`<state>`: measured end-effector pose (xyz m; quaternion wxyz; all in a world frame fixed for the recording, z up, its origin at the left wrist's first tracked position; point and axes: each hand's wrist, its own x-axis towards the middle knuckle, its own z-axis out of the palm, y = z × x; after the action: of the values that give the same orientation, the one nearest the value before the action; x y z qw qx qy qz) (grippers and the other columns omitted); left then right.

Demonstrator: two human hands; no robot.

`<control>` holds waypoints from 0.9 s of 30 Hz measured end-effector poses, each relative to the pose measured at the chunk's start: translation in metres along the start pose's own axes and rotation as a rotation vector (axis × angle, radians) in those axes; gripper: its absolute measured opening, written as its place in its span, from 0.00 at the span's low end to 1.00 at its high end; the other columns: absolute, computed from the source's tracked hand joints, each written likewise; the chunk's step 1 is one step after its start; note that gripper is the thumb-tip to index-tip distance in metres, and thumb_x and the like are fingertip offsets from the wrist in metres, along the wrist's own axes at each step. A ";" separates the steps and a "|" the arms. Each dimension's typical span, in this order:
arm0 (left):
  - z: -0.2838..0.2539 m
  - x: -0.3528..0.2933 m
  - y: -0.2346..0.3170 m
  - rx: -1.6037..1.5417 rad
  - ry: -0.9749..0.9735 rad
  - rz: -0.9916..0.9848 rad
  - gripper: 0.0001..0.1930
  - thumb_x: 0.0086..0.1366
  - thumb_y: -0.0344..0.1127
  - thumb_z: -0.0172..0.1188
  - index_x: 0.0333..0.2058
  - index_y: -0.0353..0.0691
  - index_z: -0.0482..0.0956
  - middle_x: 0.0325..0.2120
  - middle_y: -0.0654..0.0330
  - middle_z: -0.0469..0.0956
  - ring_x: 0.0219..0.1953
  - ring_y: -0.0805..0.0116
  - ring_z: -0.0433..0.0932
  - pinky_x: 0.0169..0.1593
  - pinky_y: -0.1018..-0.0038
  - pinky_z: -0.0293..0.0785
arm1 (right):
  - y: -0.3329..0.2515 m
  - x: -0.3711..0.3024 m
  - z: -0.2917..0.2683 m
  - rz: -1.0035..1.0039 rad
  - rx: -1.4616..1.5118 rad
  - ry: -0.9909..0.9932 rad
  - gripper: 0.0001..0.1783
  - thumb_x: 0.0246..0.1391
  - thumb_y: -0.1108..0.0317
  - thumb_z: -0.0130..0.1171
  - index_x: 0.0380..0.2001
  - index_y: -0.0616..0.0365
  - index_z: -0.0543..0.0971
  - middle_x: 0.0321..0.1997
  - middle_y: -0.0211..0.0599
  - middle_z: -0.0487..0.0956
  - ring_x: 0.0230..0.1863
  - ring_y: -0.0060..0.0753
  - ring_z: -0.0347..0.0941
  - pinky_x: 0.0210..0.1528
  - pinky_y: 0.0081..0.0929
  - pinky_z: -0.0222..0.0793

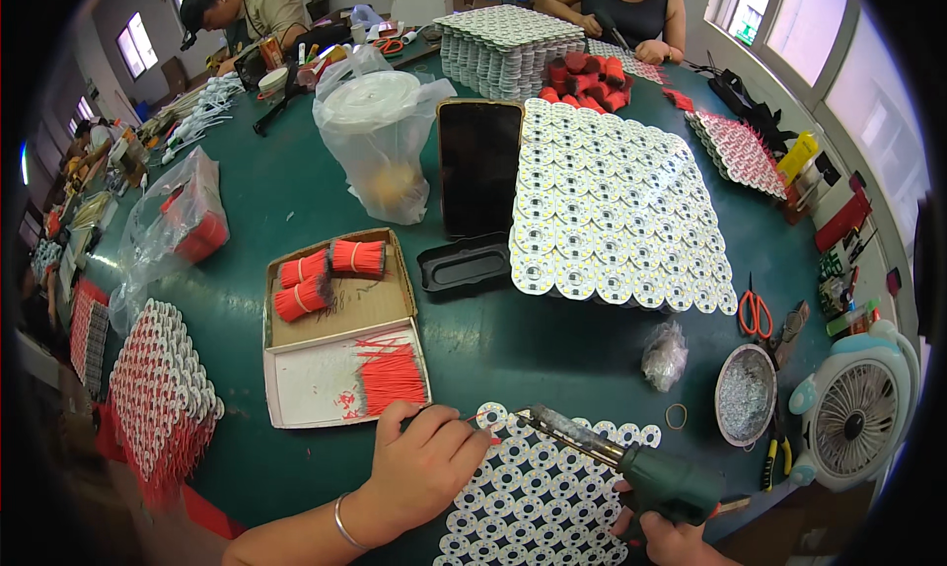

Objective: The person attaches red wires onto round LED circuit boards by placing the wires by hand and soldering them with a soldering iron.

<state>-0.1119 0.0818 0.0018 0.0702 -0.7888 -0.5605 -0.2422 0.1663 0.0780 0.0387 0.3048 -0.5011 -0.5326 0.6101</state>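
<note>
My left hand (429,462), with a bangle on the wrist, is closed in a pinch on a thin red wire (472,418). The wire's end is at a round white circuit board (491,415) in the top row of a sheet of such boards (538,497). My right hand (663,538) grips a green soldering gun (671,482), whose tip points left at the same board. Whether tip and wire touch is too small to tell. Just beyond my left hand, loose red wires (392,378) lie in a cardboard box (271,398) with several banded wire bundles (304,298).
A tall stack of white board sheets (617,206) stands ahead, beside a propped phone (479,166) and bagged container (380,142). Right: metal bowl (745,398), scissors (756,314), pliers (774,457), fan (856,418). Left: wired boards (163,378). Two people work across the table.
</note>
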 end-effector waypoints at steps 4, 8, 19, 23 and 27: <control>-0.007 -0.011 0.006 0.032 0.032 -0.004 0.05 0.46 0.34 0.61 0.26 0.48 0.78 0.19 0.71 0.68 0.31 0.75 0.71 0.45 0.65 0.52 | 0.010 -0.009 -0.007 0.061 0.026 -0.044 0.12 0.52 0.69 0.54 0.38 0.65 0.73 0.24 0.33 0.75 0.21 0.22 0.68 0.25 0.21 0.65; -0.002 -0.020 0.005 0.034 0.001 -0.014 0.05 0.46 0.34 0.62 0.25 0.48 0.78 0.19 0.72 0.68 0.30 0.76 0.71 0.45 0.64 0.51 | 0.009 -0.008 -0.001 0.092 -0.084 -0.046 0.10 0.50 0.71 0.54 0.36 0.64 0.74 0.24 0.32 0.75 0.22 0.23 0.68 0.25 0.23 0.66; 0.004 -0.019 0.004 0.036 0.008 -0.021 0.02 0.51 0.34 0.58 0.25 0.48 0.75 0.20 0.71 0.67 0.31 0.77 0.70 0.47 0.66 0.50 | 0.002 -0.001 0.009 -0.018 -0.247 -0.042 0.06 0.48 0.75 0.54 0.31 0.64 0.75 0.23 0.33 0.75 0.23 0.24 0.70 0.27 0.23 0.68; 0.004 -0.019 0.003 0.048 -0.013 -0.027 0.02 0.50 0.34 0.57 0.26 0.48 0.76 0.20 0.71 0.67 0.31 0.77 0.70 0.47 0.67 0.50 | 0.002 0.001 0.011 -0.008 -0.224 -0.055 0.07 0.48 0.75 0.54 0.32 0.65 0.75 0.23 0.33 0.75 0.23 0.24 0.71 0.26 0.23 0.67; 0.002 -0.018 0.005 0.063 -0.025 -0.032 0.03 0.50 0.33 0.57 0.26 0.47 0.76 0.20 0.71 0.67 0.31 0.77 0.70 0.47 0.67 0.50 | 0.003 -0.001 0.011 0.023 -0.155 -0.051 0.08 0.48 0.75 0.55 0.34 0.65 0.75 0.24 0.33 0.76 0.23 0.24 0.71 0.26 0.22 0.68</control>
<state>-0.1115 0.0655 -0.0077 0.0842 -0.7801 -0.5813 -0.2156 0.1572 0.0726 0.0352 0.2446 -0.5135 -0.5801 0.5831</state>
